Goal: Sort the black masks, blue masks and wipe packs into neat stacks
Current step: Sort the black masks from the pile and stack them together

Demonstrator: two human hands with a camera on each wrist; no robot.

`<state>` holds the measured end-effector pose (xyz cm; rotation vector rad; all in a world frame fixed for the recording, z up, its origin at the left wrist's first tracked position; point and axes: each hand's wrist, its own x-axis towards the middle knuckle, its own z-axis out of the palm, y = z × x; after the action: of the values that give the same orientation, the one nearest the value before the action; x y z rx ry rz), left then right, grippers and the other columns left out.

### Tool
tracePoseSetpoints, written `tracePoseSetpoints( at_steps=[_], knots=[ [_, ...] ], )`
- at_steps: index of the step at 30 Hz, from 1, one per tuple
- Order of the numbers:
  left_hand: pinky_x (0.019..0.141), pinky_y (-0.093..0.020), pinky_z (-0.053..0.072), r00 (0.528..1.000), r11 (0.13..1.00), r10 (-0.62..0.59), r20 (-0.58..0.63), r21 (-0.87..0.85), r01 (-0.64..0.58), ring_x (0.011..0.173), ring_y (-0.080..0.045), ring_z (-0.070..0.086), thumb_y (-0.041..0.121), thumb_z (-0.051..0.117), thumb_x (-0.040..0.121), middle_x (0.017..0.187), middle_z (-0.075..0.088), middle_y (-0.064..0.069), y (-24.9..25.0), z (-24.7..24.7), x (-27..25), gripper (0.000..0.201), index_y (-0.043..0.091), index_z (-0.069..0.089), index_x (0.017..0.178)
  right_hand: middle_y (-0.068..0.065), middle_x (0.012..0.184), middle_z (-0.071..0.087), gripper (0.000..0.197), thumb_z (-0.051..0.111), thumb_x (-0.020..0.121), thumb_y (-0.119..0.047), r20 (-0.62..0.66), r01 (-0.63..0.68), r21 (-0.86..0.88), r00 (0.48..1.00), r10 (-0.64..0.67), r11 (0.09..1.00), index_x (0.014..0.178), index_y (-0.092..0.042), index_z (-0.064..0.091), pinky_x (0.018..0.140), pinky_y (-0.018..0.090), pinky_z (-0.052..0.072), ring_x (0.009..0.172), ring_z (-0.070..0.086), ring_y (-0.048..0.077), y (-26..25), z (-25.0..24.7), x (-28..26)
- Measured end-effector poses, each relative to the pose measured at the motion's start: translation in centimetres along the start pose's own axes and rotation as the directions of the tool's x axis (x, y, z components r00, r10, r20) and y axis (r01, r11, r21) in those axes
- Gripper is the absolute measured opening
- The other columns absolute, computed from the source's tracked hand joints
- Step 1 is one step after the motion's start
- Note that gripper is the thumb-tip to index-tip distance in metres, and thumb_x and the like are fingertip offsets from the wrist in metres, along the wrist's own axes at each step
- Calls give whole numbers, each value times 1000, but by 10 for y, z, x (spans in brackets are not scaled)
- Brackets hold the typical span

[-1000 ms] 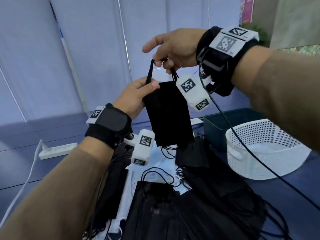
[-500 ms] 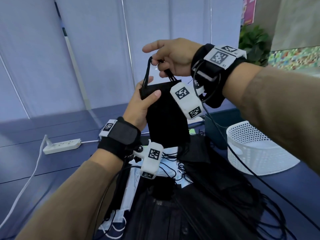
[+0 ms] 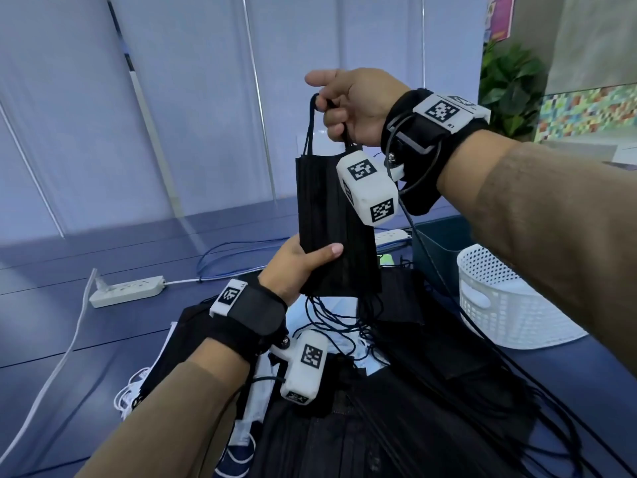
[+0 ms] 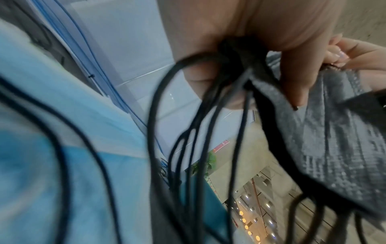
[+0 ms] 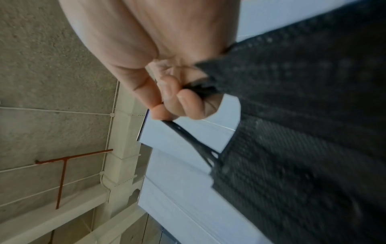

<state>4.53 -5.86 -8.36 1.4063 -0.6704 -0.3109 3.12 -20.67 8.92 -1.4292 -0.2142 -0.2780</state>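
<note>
The right hand [image 3: 358, 105] pinches the ear loops and the left hand [image 3: 293, 267] grips the black masks [image 3: 331, 222], whose dangling loops could snag the pile [image 3: 413, 391] below

Both forearms bare, no sleeves. Left hand [image 3: 293, 267]: black wrist strap [image 3: 250, 313] behind the fingers, carrying a white block with a black-and-white square marker; white camera pod [image 3: 305, 365] below it, also marked. Right hand [image 3: 358, 105]: black strap [image 3: 431, 139], white marker plate lettered R1, larger white pod [image 3: 368, 188] with two markers, black cable [image 3: 413, 188] looped beside it.
</note>
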Motion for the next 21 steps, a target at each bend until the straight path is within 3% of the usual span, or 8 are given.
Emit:
tracePoseSetpoints(
  at_steps=[7,9,12,18,21],
  knots=[
    [76,-25,57,997,996,-62,37,61,59,81,-12,70,1,55,88,89,74,2,-9,-21,-6,17,10,62,101,4,67,44,25,34,90,1,-66,-191,-205,981,181,960,101,-12,52,47,20,34,44,31,9,24,-31,6],
    [60,-18,54,992,982,-110,67,164,98,65,-7,67,3,55,90,76,73,5,-11,-26,-8,13,11,62,98,4,68,42,25,32,91,1,-76,-234,-223,972,223,946,98,-13,52,49,21,35,45,31,10,31,-37,9],
    [39,-15,41,981,935,-167,102,331,125,40,-6,49,8,53,94,62,63,5,-20,-35,-10,11,10,62,99,4,68,42,25,32,91,1,-102,-256,-203,966,240,945,99,-13,52,49,22,35,43,31,10,37,-45,11],
    [38,-14,31,982,929,-177,67,342,144,37,-5,41,5,50,95,62,63,0,-31,-62,-9,14,11,62,98,5,68,40,30,30,89,5,-221,-226,-163,957,187,960,91,-11,55,48,21,32,46,27,10,42,-53,13],
    [48,-16,36,978,951,-207,0,234,201,46,-7,47,1,46,96,59,59,1,-33,-65,-10,15,9,59,94,4,68,39,31,29,89,6,-271,-195,-109,949,160,975,90,-11,54,49,21,29,47,25,11,42,-57,10]
  ],
)
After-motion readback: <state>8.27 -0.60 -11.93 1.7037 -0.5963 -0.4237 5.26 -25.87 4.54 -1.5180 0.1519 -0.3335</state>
